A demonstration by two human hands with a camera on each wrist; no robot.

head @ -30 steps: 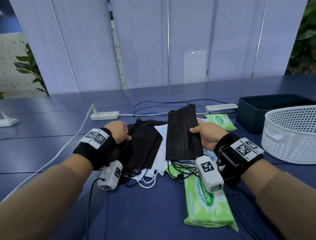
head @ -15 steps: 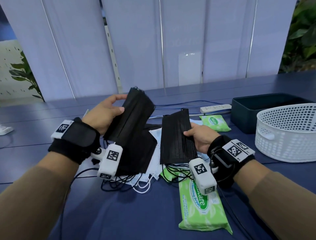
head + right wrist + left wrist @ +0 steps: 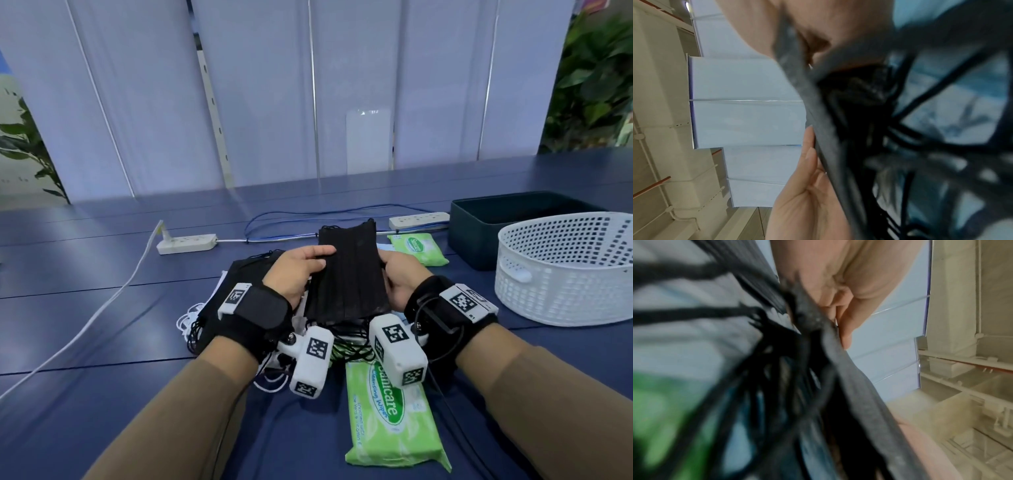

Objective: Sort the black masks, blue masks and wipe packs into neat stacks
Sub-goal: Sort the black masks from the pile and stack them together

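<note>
A white power strip [image 3: 186, 243] lies at the far left of the blue surface [image 3: 85, 308], its cord trailing toward the near edge. Beside it, a heap of black masks [image 3: 245, 274] sits over white ear loops. The left hand [image 3: 294, 274] has its grip on the left edge of a black mask bundle [image 3: 347, 274], thumb on top, fingers beneath. The right hand [image 3: 399, 275] pinches the bundle's right edge, fingers curled round it. The bundle is held just above the heap, its loops dangling. A green wipe pack [image 3: 390, 416] lies near the body; a second pack [image 3: 416, 248] lies further back. At the right stand a dark bin [image 3: 479, 233] and a white basket [image 3: 561, 270].
</note>
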